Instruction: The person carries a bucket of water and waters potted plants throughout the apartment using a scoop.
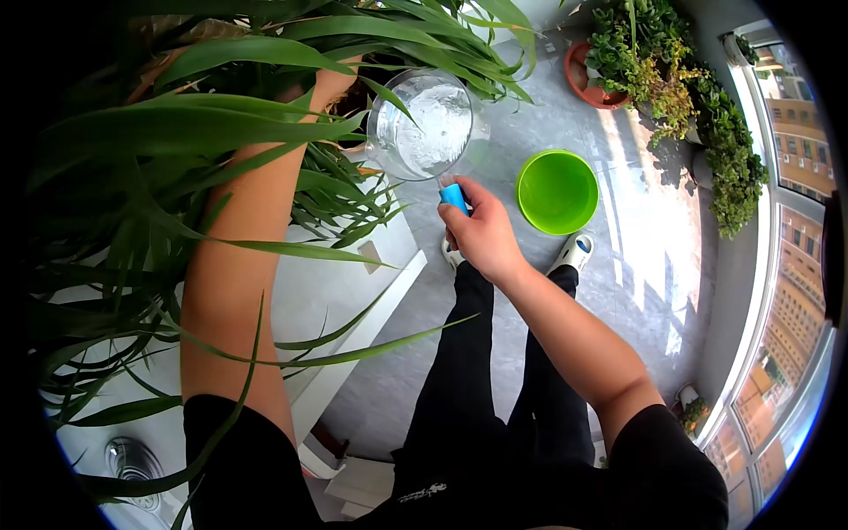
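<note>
My right hand point(481, 225) is closed around the blue handle of a clear dipper point(422, 124) with water in it. The dipper hangs above the floor, beside the long-leaved potted plant point(238, 115). Among those leaves my left hand point(336, 84) reaches in near the base of the plant. Leaves cover its fingers, so their hold does not show. A bright green bucket point(556, 193) stands on the floor to the right of the dipper.
A white table point(371, 274) bears the plant, and a drinking glass point(132, 468) sits on it at lower left. Succulents in a terracotta pot point(579, 75) stand at the back right. More greenery point(729, 168) lines the window wall. Grey tiled floor point(618, 318) lies below.
</note>
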`<state>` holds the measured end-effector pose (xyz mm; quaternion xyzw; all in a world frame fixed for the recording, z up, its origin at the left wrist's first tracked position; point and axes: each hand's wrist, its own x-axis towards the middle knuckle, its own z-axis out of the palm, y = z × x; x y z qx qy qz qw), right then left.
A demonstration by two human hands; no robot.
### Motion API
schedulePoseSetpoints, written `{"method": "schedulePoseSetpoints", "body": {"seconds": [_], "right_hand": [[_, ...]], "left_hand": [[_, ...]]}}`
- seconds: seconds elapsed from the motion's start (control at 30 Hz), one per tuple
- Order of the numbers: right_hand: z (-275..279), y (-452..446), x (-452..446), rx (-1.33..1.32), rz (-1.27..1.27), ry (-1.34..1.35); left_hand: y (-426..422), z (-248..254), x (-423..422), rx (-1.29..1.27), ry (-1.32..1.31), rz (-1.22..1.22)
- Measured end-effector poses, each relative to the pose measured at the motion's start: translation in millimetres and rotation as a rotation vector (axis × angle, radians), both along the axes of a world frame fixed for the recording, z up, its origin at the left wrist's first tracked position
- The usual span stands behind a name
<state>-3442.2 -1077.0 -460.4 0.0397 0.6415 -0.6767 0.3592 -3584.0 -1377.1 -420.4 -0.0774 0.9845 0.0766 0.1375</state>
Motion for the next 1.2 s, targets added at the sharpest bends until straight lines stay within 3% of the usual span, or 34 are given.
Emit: {"method": "schedulePoseSetpoints", "body": {"seconds": [0.17, 0.33, 0.37, 0.43, 0.5, 0.53, 0.63, 0.7, 0.8, 0.93, 1.0, 1.03, 1.2], "right_hand": [[20.6, -69.0, -10.6, 0.200, -0.175, 0.401], [35.3, -123.4, -11.6, 0.218, -0.143, 0.358], [36.5, -129.5, -14.1, 0.243, -0.102, 0.351], [40.1, -134.8, -15.9, 0.292, -0.075, 0.325], [33.7, -138.6, -18.0, 0.320, -0.061, 0.331], [30.8, -141.0, -18.7, 0.338, -0.029, 0.356], [24.0, -145.4, -19.5, 0.414, -0.005, 0.391], [21.6, -146.1, -15.8, 0.443, 0.001, 0.409], [17.4, -143.0, -15.2, 0.485, 0.002, 0.474], [5.5, -141.8, -12.3, 0.563, -0.026, 0.583], [7.6, -136.7, -12.7, 0.585, -0.004, 0.583], [7.3, -136.3, -12.5, 0.601, 0.019, 0.585], [-3.0, -132.5, -10.1, 0.688, 0.041, 0.730]], "left_hand": [[-1.1, 13.3, 5.2, -0.049, -0.041, -0.016], [-2.2, 22.7, 12.2, -0.150, -0.102, -0.049], [-7.5, 19.0, 11.9, -0.160, -0.074, -0.091], [-37.8, -3.7, 13.6, -0.121, 0.279, -0.360], [-41.2, -9.1, 14.7, -0.192, 0.209, -0.416], [-40.7, -9.4, 19.0, -0.013, 0.260, -0.363], [-33.3, -10.3, 17.4, -0.131, 0.215, -0.325], [-54.3, -40.2, 17.3, -0.074, 0.156, -0.309], [-24.1, 5.9, 25.8, -0.018, 0.196, -0.364], [-34.1, 2.6, 25.7, 0.032, 0.242, -0.383], [-43.8, -14.0, 25.1, 1.053, 0.259, 0.199], [-37.6, -12.3, 26.7, 1.270, 0.280, 0.373], [-21.9, 5.2, 43.6, 1.357, 0.225, 0.617]]}}
